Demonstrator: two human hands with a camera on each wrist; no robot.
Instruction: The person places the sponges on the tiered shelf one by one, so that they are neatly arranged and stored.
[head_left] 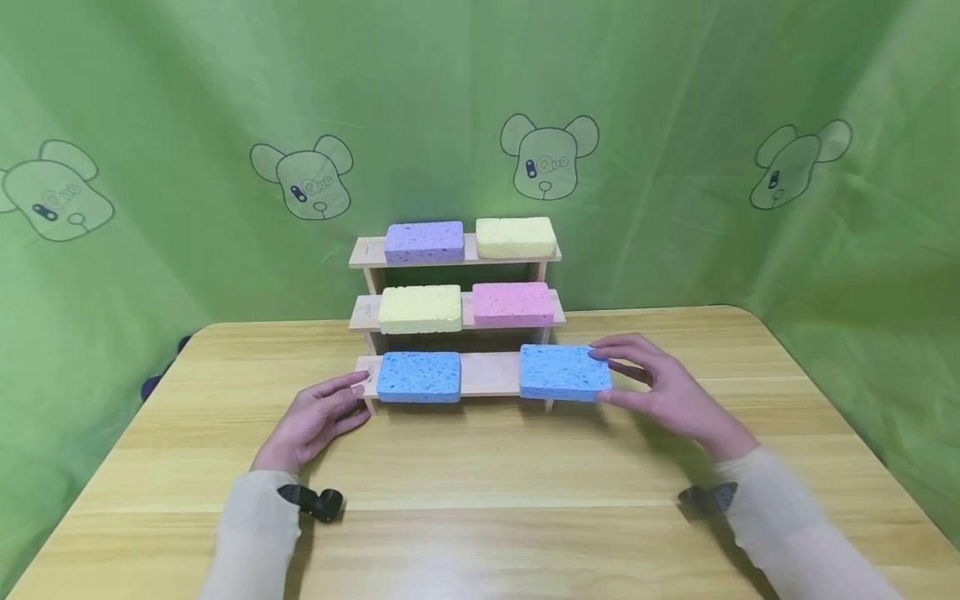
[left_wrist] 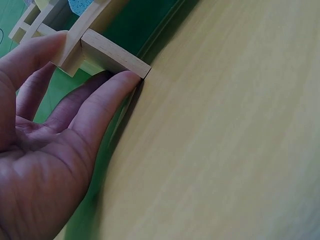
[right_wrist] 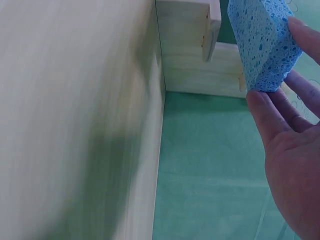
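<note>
A three-tier wooden rack [head_left: 489,372] stands on the table with sponges on its tiers. My left hand [head_left: 324,417] grips the left end of the bottom tier; in the left wrist view its fingertips [left_wrist: 131,77] press against the side leg. At the right end, my right hand [head_left: 660,383] pinches a blue sponge [head_left: 564,372] between thumb and fingers. This sponge juts out past the tier's right end, and the right wrist view shows the held blue sponge [right_wrist: 262,42] from below. Another blue sponge [head_left: 418,377] lies on the left of the same tier.
On the middle tier lie a yellow sponge [head_left: 420,308] and a pink sponge [head_left: 513,303]. The top tier bears a purple sponge [head_left: 424,242] and a yellow sponge [head_left: 515,237]. Behind the wooden table [head_left: 487,517] hangs a green curtain [head_left: 420,75] with printed bear heads.
</note>
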